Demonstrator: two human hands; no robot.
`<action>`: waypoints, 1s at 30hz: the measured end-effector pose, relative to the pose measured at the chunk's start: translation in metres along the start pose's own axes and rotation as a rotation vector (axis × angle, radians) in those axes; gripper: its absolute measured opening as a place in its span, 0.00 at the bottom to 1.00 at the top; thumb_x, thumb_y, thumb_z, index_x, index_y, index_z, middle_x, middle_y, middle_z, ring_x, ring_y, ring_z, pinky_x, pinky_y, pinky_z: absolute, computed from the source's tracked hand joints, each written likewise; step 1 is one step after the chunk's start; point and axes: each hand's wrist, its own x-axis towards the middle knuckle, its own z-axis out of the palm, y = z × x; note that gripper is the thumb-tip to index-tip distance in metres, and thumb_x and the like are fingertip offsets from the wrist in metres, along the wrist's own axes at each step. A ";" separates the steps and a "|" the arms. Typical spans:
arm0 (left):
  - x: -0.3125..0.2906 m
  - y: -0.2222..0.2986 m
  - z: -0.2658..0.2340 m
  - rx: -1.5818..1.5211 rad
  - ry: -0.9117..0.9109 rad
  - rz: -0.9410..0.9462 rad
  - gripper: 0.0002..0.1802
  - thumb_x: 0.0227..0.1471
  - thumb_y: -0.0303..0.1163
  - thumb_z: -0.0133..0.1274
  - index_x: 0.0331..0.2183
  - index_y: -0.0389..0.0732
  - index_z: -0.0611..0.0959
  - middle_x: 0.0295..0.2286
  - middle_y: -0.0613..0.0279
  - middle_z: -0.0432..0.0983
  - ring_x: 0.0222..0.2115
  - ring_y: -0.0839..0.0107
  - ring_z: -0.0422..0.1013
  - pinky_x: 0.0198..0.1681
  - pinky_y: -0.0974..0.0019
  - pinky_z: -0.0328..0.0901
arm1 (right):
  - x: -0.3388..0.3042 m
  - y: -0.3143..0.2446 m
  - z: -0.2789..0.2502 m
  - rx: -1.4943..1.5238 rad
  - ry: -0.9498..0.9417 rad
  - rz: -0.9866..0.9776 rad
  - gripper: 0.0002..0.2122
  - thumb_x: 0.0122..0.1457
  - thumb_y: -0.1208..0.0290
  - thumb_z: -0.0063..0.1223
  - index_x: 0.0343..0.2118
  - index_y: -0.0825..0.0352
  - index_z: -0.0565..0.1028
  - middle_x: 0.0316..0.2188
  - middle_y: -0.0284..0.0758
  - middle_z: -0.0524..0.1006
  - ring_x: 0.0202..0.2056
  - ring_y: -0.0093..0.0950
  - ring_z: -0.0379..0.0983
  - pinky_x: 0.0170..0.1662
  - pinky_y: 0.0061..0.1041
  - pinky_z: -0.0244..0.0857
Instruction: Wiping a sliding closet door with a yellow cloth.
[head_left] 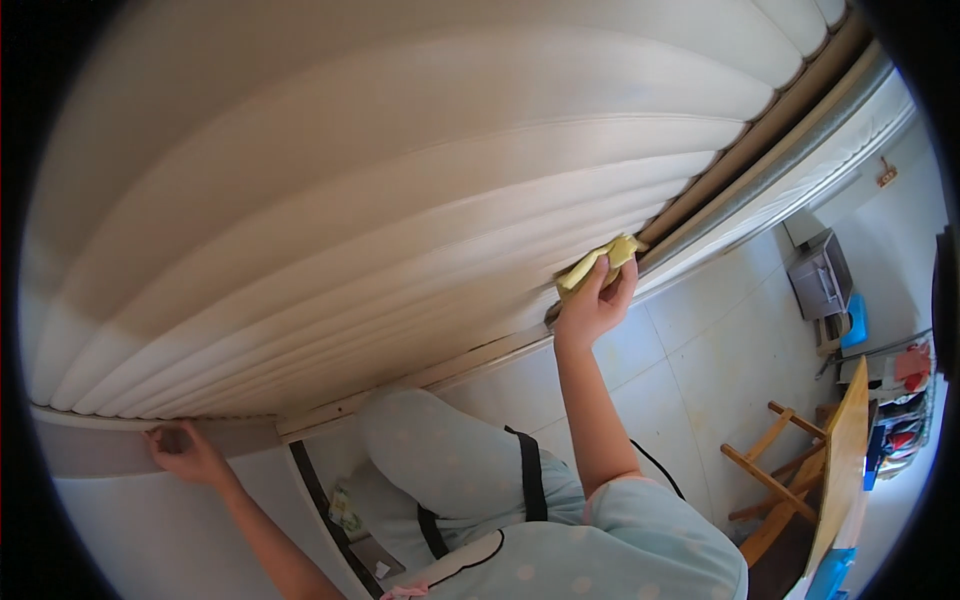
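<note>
A large cream ribbed panel (430, 190), padded-looking and curved by the lens, fills the upper view. My right hand (593, 310) is closed on a folded yellow cloth (597, 266), which presses on the panel's ribs near their right-hand end. Down at the left, my left hand (188, 455) is at the panel's pale edge strip (100, 421). Its fingers are curled, and whatever may be between them does not show.
A grey metal-like tube (770, 180) runs along the panel's right side. Beyond the tiled floor (700, 360) stand a wooden folding chair (790, 470), a grey box (820, 275) and a blue item (855, 320). A dark cable (660, 468) lies beside my right arm.
</note>
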 end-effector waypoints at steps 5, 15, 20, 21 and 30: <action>0.004 -0.004 -0.002 0.108 -0.002 -0.003 0.28 0.49 0.26 0.61 0.50 0.32 0.69 0.50 0.52 0.67 0.45 0.64 0.69 0.49 0.66 0.67 | -0.028 -0.018 0.024 0.127 0.109 0.124 0.15 0.63 0.75 0.49 0.52 0.72 0.68 0.47 0.36 0.73 0.49 0.24 0.68 0.52 0.25 0.62; 0.001 0.022 0.002 0.160 -0.017 -0.211 0.24 0.48 0.27 0.60 0.46 0.33 0.70 0.53 0.53 0.67 0.44 0.64 0.71 0.48 0.65 0.68 | -0.052 -0.038 0.031 0.261 0.159 0.378 0.11 0.62 0.72 0.51 0.45 0.71 0.72 0.36 0.33 0.74 0.39 0.24 0.68 0.44 0.25 0.64; 0.003 0.010 -0.004 0.090 0.043 -0.141 0.26 0.49 0.27 0.60 0.48 0.34 0.69 0.52 0.53 0.68 0.43 0.62 0.71 0.47 0.63 0.68 | -0.080 -0.019 0.020 -0.017 -0.041 -0.076 0.09 0.59 0.79 0.53 0.43 0.72 0.72 0.39 0.38 0.73 0.51 0.38 0.66 0.55 0.33 0.59; 0.003 0.003 -0.001 0.067 0.055 -0.118 0.25 0.49 0.26 0.59 0.48 0.34 0.69 0.51 0.52 0.68 0.43 0.62 0.71 0.47 0.63 0.68 | -0.067 -0.008 0.010 -0.098 -0.099 -0.171 0.09 0.60 0.77 0.53 0.43 0.72 0.72 0.39 0.38 0.73 0.50 0.35 0.67 0.53 0.31 0.61; -0.022 0.015 0.015 -0.094 0.038 -0.047 0.26 0.51 0.19 0.52 0.50 0.34 0.62 0.62 0.44 0.48 0.57 0.55 0.60 0.59 0.60 0.58 | -0.091 -0.023 0.028 -0.024 -0.071 -0.358 0.14 0.57 0.77 0.54 0.47 0.68 0.73 0.49 0.40 0.71 0.53 0.39 0.62 0.56 0.41 0.55</action>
